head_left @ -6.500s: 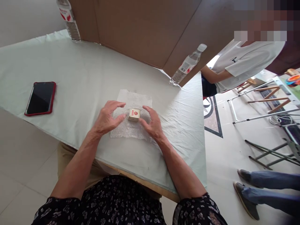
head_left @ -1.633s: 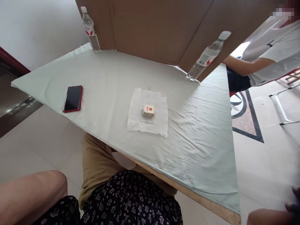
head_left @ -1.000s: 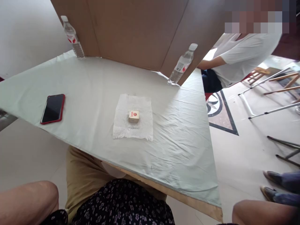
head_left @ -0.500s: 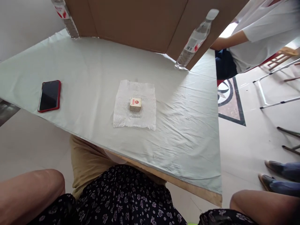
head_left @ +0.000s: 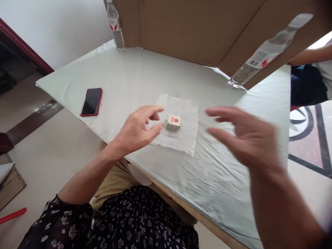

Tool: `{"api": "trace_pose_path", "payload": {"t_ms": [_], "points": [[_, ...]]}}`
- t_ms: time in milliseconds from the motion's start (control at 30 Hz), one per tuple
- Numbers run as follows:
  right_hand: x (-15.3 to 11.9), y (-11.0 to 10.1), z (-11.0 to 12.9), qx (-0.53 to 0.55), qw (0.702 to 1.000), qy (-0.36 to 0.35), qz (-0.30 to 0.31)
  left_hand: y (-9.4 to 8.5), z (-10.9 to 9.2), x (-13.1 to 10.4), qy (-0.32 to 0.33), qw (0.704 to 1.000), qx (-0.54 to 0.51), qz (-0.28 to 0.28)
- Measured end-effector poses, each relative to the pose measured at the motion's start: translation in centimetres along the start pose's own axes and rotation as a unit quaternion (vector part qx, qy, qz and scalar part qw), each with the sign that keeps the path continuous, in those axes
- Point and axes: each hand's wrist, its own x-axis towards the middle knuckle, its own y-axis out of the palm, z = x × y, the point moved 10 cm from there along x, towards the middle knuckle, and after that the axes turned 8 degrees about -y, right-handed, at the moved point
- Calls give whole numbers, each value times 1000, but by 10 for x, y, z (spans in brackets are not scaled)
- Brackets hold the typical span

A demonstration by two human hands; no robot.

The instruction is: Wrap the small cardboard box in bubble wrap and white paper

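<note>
A small cream-coloured carton (head_left: 173, 122) with red print rests on a square of white bubble wrap (head_left: 181, 143) on the table. Just to the carton's left is my left hand (head_left: 141, 126), its thumb and fingers apart and holding nothing. My right hand (head_left: 245, 135), slightly blurred, hovers farther off to the right of the wrap. Its thumb and fingers are parted too, with nothing between them. Neither hand appears to touch the carton.
A phone in a red case (head_left: 91, 101) lies on the cloth-covered table (head_left: 129, 83) at the left. Behind stands a brown cardboard panel (head_left: 181, 31), with one water bottle (head_left: 115, 26) at its left and another bottle (head_left: 267, 55) at its right. Someone's arm (head_left: 311, 55) shows at far right.
Both my hands have come up over the table, one on either side of the carton. The view has shifted left, so things appear farther right. The carton still rests on the wrap.
</note>
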Motion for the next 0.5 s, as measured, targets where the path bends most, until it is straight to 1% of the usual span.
{"api": "trace_pose_path", "payload": {"t_ms": [67,133,200,233,333,400,500], "points": [[4,27,-8,29,999,5,37,33,8,13,29,998,24,44],[7,55,-21,48,996,13,78,65,21,23,41,994,52,83],[8,78,-32,47,993,13,106,89,38,29,28,990,77,115],[8,87,-38,42,992,13,115,98,46,30,18,987,88,130],[8,103,-52,28,992,15,126,116,68,24,-8,980,113,166],[8,109,-59,28,991,16,127,119,76,20,-13,980,110,164],[8,109,-64,29,994,18,107,119,78,15,-5,983,93,161]]}}
